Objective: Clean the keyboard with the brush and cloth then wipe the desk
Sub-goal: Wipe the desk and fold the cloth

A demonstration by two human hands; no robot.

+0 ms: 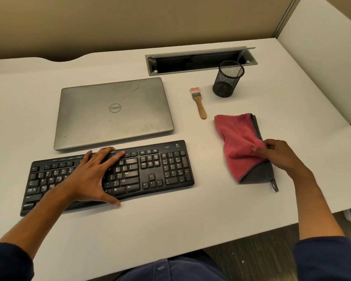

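Fingers of the left hand (93, 175) lie spread out flat on top of the black keyboard (109, 175), pressing down on the keys, with the thumb at the near edge. Over on the right, the right hand (280, 157) pinches the right edge of the red and grey cloth (241, 147), which lies bunched on the white desk (180, 220). The keyboard sits near the person, just in front of a closed grey laptop (114, 112). Farther away, the little brush (199, 102) with a wooden handle lies on the desk between the laptop and a black mesh cup (227, 80). Behind the cup is a long open slot (201, 61) in the desk.
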